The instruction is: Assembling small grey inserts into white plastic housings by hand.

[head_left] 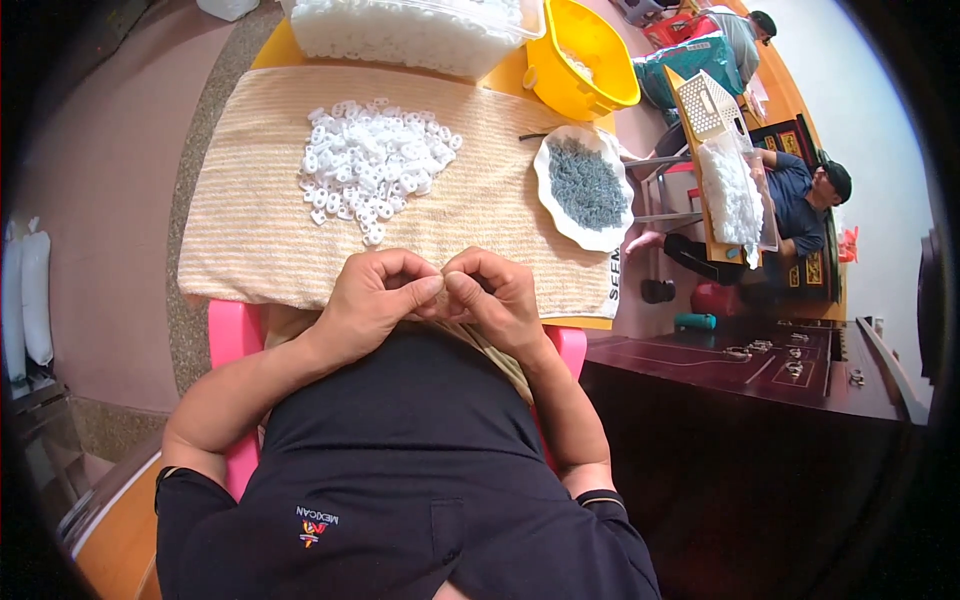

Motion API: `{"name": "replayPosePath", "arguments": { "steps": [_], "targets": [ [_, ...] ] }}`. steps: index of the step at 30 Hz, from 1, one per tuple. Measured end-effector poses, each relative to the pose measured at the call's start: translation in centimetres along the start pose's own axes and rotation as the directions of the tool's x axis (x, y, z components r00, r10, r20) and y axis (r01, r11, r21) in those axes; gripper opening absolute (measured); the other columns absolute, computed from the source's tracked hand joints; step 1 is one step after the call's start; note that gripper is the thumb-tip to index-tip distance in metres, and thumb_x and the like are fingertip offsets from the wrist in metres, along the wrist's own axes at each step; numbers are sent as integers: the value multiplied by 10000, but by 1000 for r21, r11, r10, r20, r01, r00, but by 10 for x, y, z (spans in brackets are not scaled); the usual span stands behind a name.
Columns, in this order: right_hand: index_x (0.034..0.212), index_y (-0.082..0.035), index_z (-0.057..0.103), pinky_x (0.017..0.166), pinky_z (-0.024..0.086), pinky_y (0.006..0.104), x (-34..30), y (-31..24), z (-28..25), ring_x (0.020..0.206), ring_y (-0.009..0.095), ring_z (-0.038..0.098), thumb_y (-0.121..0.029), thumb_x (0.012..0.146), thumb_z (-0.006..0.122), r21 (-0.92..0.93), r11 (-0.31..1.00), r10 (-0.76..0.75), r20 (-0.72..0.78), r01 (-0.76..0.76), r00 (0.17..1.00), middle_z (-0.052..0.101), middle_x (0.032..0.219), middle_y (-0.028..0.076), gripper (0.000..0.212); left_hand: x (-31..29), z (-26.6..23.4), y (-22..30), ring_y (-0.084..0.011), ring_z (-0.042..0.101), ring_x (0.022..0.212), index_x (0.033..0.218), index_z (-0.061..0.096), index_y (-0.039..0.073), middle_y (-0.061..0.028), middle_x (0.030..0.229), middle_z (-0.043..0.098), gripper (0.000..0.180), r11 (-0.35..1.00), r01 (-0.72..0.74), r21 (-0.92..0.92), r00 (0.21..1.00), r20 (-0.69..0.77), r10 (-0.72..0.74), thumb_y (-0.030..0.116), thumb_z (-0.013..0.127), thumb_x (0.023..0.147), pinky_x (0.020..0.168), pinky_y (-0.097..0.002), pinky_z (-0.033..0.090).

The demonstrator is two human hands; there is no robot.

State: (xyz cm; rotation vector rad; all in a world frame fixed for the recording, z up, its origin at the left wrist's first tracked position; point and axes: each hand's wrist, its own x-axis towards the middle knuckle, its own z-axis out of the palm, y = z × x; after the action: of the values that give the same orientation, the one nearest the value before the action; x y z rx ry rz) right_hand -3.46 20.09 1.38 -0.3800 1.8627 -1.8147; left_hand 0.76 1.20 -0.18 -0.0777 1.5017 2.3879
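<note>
My left hand [385,292] and my right hand [492,298] meet at the near edge of a striped beige towel [250,205]. Thumb and fingers of each are pinched together, tips touching; whatever they hold is too small or hidden to make out. Beyond my left hand lies a heap of small white plastic pieces with holes [375,160], one piece lying closest to the fingers. To the right of the heap, a white scalloped dish [548,195] holds many small dark grey parts [585,185].
A clear bin [400,70] full of white pieces and a yellow basin [570,60] stand at the far edge. Pink chair parts [235,330] flank my lap. At right, a person [800,200] sits by a tray of white pieces [732,195]; another person [735,40] is farther off.
</note>
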Motion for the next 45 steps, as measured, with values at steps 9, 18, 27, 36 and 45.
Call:
{"name": "replayPosePath", "arguments": {
  "steps": [9, 18, 27, 36, 45],
  "targets": [
    [973, 38, 604, 621, 485, 188, 0, 10, 2, 720, 60, 585, -25, 946, 576, -142, 983, -118, -25, 113, 993, 612, 837, 36, 74, 3, -3, -1, -89, 629, 746, 970, 630, -4, -34, 832, 654, 136, 1000, -25, -3, 999, 28, 25, 128, 633, 935, 698, -224, 533],
    [945, 46, 631, 652, 485, 201, 0, 6, 8, 753, 78, 593, 41, 910, 580, -53, 958, -287, -98, 283, 953, 607, 898, 66, 62, 4, 1, 7, -99, 632, 756, 964, 614, 8, -38, 849, 644, 119, 985, 107, -135, 994, 25, -104, 122, 631, 931, 708, -242, 551],
    [915, 31, 600, 610, 472, 212, 1, 13, 8, 690, 75, 584, 44, 919, 557, -103, 954, -290, -63, 283, 955, 578, 849, 50, 45, 2, 1, 5, -101, 612, 767, 953, 611, 18, -41, 842, 632, 123, 984, 142, -106, 990, 22, -140, 141, 611, 942, 715, -260, 551],
    [915, 8, 596, 586, 484, 230, 1, 16, 8, 665, 76, 583, -23, 928, 583, -122, 932, -352, -92, 340, 932, 588, 771, 43, 36, 4, 6, 6, -102, 616, 744, 963, 611, 16, -39, 838, 630, 146, 985, 132, -111, 991, 11, -131, 161, 611, 945, 698, -264, 557],
    [925, 10, 590, 575, 472, 220, -2, 12, 6, 648, 60, 552, -67, 948, 574, -22, 979, -201, -140, 200, 969, 573, 722, 9, 82, 0, 7, 11, -138, 637, 764, 1008, 603, 5, -58, 876, 639, 120, 977, 152, -149, 987, -20, -157, 86, 623, 921, 694, -259, 554]
  ]
}}
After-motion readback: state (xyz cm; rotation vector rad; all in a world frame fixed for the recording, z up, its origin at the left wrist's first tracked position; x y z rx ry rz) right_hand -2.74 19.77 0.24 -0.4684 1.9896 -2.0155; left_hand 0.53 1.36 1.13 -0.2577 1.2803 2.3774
